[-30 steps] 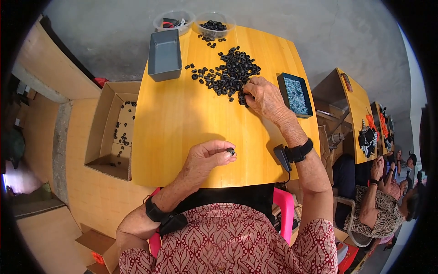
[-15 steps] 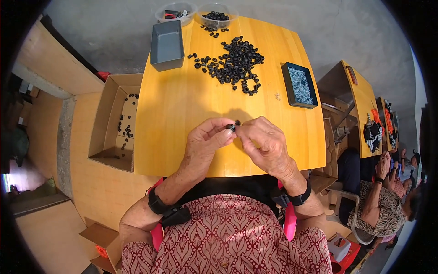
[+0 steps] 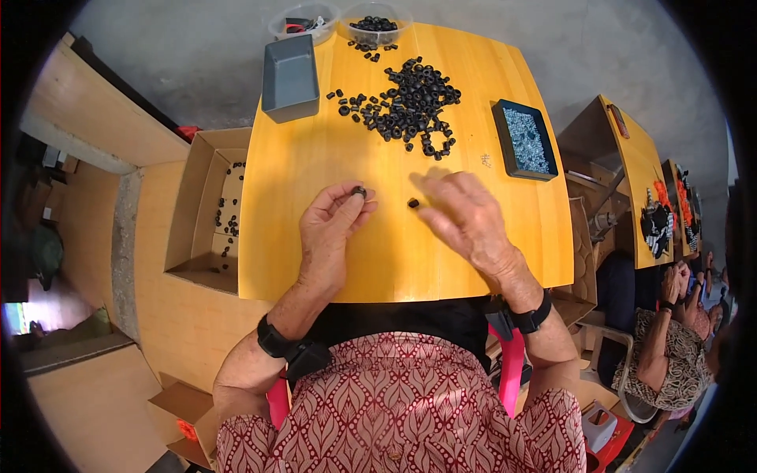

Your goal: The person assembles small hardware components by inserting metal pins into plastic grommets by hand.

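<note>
My left hand (image 3: 335, 225) pinches a small black ring-shaped part (image 3: 359, 191) between thumb and fingers, above the near half of the yellow wooden table (image 3: 307, 169). My right hand (image 3: 469, 217) hovers to the right of it, fingers apart and partly smeared by motion; I see nothing in its grasp. Just left of its thumb, a single black part (image 3: 413, 203) lies on the tabletop. Farther off is a loose heap of several such black parts (image 3: 418, 98). A dark tray (image 3: 544, 171) of tiny silvery pieces stands at the right edge.
An empty grey bin (image 3: 289, 79) and two clear bowls, one with black parts (image 3: 374, 30), stand at the far side. A cardboard box (image 3: 193, 197) with several black parts sits left of the table. At the right, a person (image 3: 662, 355) sits by another table (image 3: 631, 150).
My hands have come apart: the left has shifted left with the black part, the right has moved right with its fingers opened. The single part on the table now shows fully.
</note>
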{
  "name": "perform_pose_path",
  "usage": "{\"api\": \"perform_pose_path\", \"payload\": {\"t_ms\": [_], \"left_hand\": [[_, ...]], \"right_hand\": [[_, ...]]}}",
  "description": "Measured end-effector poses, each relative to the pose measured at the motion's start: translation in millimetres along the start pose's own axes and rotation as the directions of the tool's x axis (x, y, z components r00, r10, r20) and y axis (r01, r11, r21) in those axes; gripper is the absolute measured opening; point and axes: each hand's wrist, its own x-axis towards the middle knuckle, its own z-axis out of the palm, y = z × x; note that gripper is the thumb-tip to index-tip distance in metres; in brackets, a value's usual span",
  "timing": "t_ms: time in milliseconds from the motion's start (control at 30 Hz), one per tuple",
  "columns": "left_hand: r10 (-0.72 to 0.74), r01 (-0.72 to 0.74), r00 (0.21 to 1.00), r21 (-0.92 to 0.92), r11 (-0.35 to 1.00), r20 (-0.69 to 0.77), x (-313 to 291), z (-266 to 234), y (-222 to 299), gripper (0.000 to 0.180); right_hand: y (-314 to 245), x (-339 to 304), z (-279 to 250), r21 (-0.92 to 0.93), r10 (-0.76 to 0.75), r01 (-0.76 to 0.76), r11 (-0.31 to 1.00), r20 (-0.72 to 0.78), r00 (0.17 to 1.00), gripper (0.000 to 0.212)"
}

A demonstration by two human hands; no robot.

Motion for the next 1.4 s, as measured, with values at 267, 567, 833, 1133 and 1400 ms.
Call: {"api": "perform_pose_path", "payload": {"t_ms": [267, 567, 833, 1133, 1400], "left_hand": [[0.006, -0.009, 0.997, 0.035, 0.999, 0.072, -3, 2, -2, 0.021], [-0.018, 0.051, 0.962, -0.115, 0.992, 0.273, -17, 16, 0, 0.021], [-0.052, 0.076, 0.951, -0.067, 0.995, 0.304, -26, 32, 5, 0.021], [-0.044, 0.073, 0.953, -0.087, 0.994, 0.299, -32, 50, 3, 0.023], [-0.053, 0.109, 0.926, -0.131, 0.985, 0.375, -33, 52, -2, 0.025]], "right_hand": [[6, -5, 29, -0.063, -0.119, 0.13, 0.989, 0.155, 0.981, 0.019], [-33, -10, -2, 0.356, 0.154, -0.168, 0.919, 0.069, 0.986, 0.015], [-37, -21, -16, 0.356, 0.185, -0.175, 0.918, 0.006, 0.983, 0.019], [-42, -27, -29, 0.231, 0.097, -0.07, 0.97, -0.111, 0.989, 0.021], [-41, -34, -37, 0.137, 0.039, -0.021, 0.99, -0.133, 0.99, 0.019]]}}
